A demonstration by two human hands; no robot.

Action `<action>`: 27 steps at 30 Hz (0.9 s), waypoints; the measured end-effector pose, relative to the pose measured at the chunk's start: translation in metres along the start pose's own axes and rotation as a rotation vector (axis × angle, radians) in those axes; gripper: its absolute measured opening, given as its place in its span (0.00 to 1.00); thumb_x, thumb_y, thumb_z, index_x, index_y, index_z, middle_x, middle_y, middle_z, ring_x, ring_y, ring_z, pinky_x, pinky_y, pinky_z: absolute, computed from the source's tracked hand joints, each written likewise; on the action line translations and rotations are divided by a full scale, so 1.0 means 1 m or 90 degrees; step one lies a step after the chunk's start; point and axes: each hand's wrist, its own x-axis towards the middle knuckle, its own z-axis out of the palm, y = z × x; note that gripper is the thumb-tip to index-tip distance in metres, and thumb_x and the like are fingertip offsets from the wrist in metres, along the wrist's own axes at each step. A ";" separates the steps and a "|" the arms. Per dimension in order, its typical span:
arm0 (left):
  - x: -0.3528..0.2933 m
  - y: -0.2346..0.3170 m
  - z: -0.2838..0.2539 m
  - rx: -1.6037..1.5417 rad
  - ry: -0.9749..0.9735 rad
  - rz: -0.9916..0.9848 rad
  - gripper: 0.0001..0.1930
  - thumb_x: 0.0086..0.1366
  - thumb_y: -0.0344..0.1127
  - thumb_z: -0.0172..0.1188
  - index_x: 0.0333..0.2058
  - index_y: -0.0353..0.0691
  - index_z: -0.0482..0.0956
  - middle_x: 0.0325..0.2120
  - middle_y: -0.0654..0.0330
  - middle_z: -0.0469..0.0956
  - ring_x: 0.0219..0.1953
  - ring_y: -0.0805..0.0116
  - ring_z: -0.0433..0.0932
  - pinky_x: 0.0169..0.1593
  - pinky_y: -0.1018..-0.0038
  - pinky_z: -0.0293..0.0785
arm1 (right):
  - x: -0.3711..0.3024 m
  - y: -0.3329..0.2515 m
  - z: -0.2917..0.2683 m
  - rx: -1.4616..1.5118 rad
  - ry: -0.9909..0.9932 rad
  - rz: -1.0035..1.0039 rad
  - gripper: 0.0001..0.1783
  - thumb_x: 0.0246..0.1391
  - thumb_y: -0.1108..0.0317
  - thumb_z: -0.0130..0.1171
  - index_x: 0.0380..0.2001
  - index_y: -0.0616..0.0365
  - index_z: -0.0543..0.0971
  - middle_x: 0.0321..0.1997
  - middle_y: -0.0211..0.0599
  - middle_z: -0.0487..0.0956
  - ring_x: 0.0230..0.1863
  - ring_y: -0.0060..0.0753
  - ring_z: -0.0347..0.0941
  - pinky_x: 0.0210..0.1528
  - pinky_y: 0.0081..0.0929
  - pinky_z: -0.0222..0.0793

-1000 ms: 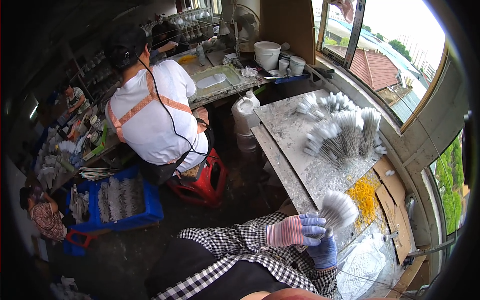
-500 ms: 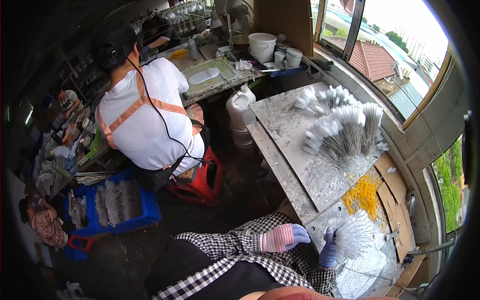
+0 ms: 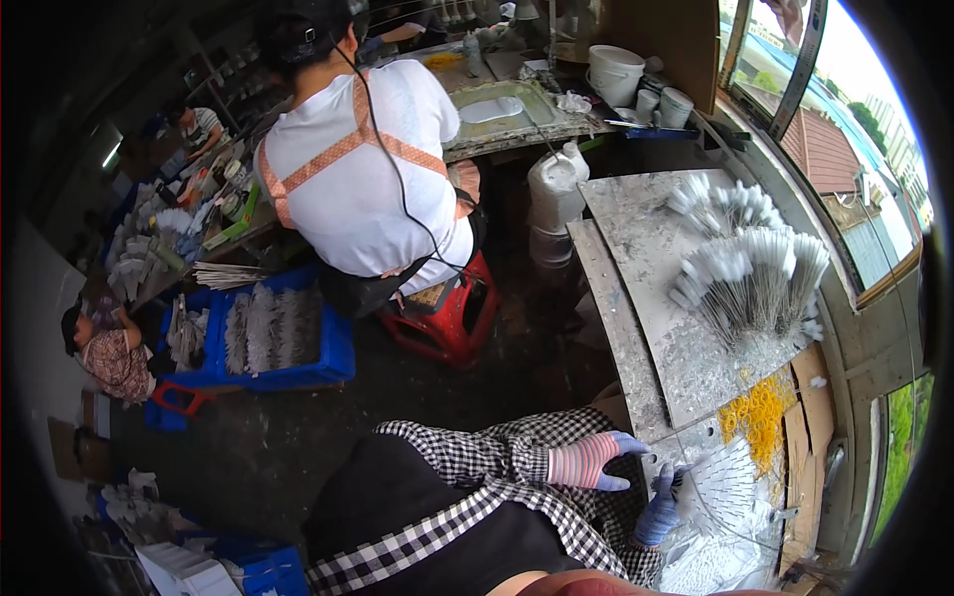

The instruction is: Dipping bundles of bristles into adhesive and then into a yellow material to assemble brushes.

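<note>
My left hand (image 3: 593, 461), in a pink-striped glove with bluish fingers, is held out with thumb and fingers apart and nothing between them. Just beside it, my right hand (image 3: 658, 513), in a bluish glove, is closed at the narrow end of a spread fan of thin white-tipped wire stems (image 3: 717, 485). Its fingertips are partly hidden, so the exact grip is hard to see. Under the fan lies a crumpled clear plastic sheet (image 3: 720, 561). Yellow rubber bands (image 3: 757, 417) are heaped beyond it on the worktable (image 3: 636, 278).
Several bundles of white-tipped wire stems (image 3: 750, 283) lie on the table's far part. A window (image 3: 845, 149) borders the right side. Ahead, a person in a white shirt (image 3: 368, 169) sits on a red stool (image 3: 447, 323). Blue crates (image 3: 283, 372) stand to the left.
The whole view has swung left, so everything sits farther right in it. My left hand has come nearer the right one, its thumb now spread from its fingers. The fan remains with my right hand.
</note>
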 end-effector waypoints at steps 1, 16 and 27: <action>0.002 0.004 -0.001 -0.022 0.019 0.005 0.40 0.58 0.51 0.70 0.63 0.35 0.68 0.56 0.48 0.73 0.59 0.52 0.72 0.63 0.62 0.68 | -0.008 -0.008 0.011 0.107 0.019 -0.043 0.27 0.69 0.65 0.54 0.66 0.65 0.65 0.54 0.36 0.74 0.51 0.27 0.69 0.57 0.23 0.67; -0.059 -0.083 -0.059 -0.479 0.163 -0.160 0.32 0.77 0.54 0.34 0.73 0.47 0.49 0.74 0.58 0.49 0.75 0.57 0.47 0.76 0.52 0.41 | -0.010 -0.048 0.099 -0.192 -0.233 -0.221 0.22 0.48 0.63 0.74 0.44 0.62 0.80 0.40 0.42 0.82 0.43 0.39 0.80 0.48 0.33 0.75; -0.073 -0.075 -0.089 -2.108 0.237 -0.237 0.30 0.78 0.52 0.31 0.72 0.43 0.51 0.74 0.55 0.50 0.75 0.54 0.49 0.75 0.47 0.42 | 0.010 -0.018 0.021 -0.408 0.190 -0.411 0.08 0.49 0.75 0.68 0.35 0.57 0.83 0.30 0.38 0.81 0.32 0.42 0.77 0.38 0.35 0.71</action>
